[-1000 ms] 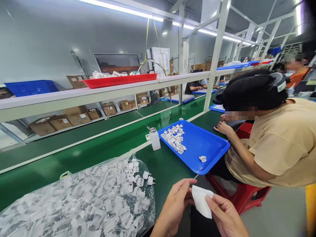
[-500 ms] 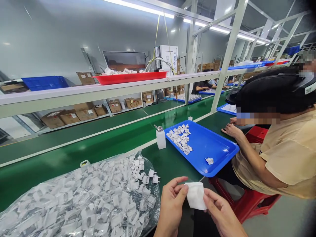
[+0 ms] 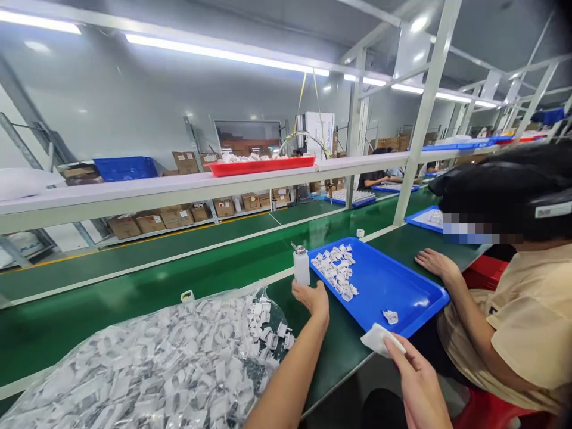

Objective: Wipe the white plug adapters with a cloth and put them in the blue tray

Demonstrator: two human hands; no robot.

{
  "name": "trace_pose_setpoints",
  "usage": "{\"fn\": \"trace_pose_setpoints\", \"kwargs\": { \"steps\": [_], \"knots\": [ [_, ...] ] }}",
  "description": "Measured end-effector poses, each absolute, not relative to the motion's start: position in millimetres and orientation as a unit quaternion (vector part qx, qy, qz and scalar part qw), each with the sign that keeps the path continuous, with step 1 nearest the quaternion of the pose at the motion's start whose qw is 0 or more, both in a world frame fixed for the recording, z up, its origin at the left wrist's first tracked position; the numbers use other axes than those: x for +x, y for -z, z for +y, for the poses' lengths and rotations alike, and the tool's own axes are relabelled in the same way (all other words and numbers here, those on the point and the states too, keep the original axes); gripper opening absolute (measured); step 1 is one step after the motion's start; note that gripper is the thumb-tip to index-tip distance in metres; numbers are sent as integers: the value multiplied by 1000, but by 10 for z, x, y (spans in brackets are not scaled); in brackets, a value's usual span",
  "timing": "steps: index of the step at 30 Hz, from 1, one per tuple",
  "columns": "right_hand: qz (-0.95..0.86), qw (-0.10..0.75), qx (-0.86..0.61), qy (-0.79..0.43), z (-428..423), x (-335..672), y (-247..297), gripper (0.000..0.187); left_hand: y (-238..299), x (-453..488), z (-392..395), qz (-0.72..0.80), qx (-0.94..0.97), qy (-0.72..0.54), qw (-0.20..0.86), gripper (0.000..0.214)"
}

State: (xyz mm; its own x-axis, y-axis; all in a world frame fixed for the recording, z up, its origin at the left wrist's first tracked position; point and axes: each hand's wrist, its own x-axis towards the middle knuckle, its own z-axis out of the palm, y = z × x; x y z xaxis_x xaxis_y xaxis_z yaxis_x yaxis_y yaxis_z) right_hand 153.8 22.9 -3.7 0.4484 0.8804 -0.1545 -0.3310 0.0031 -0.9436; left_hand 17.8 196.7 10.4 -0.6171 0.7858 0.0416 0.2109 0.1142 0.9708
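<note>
My left hand (image 3: 314,298) is stretched forward over the green bench, its fingers curled round the base of a small white bottle (image 3: 301,267) with a metal cap. The bottle stands upright beside a blue tray (image 3: 402,292). My right hand (image 3: 413,381) is low at the bench edge and pinches a folded white cloth (image 3: 376,338) between thumb and fingers. A large clear bag of white plug parts (image 3: 170,363) lies to the left of my left arm, with a few loose plugs (image 3: 279,333) at its mouth.
The blue tray holds a heap of white plug parts (image 3: 337,271) and one single part (image 3: 391,316). A co-worker in a beige shirt (image 3: 531,322) sits to the right, a hand (image 3: 432,262) on the bench. A green conveyor (image 3: 179,262) runs behind, under a shelf with a red tray (image 3: 263,165).
My left hand let go of the cloth and reached forward to the white bottle. My right hand keeps the cloth and has moved right. The view has turned a little to the left.
</note>
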Motion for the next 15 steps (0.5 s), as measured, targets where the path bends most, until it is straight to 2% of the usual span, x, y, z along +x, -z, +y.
{"fn": "trace_pose_setpoints", "kwargs": {
  "steps": [3, 5, 8, 15],
  "knots": [
    [-266, 660, -549, -438, 413, 1703, -26, 67, -207, 29, 2411, 699, 385, -572, 190, 44],
    [-280, 649, -529, -470, 544, 1816, -61, 67, -237, -108, 2548, 685, 427, -564, 172, 41],
    [-307, 624, -479, -536, 712, 1938, -66, 56, -209, -277, 2607, 651, 508, -543, 153, 36],
    [-292, 638, -436, -564, 904, 1877, -139, 39, -280, -373, 2456, 527, 673, -510, 92, 37]
  ]
}}
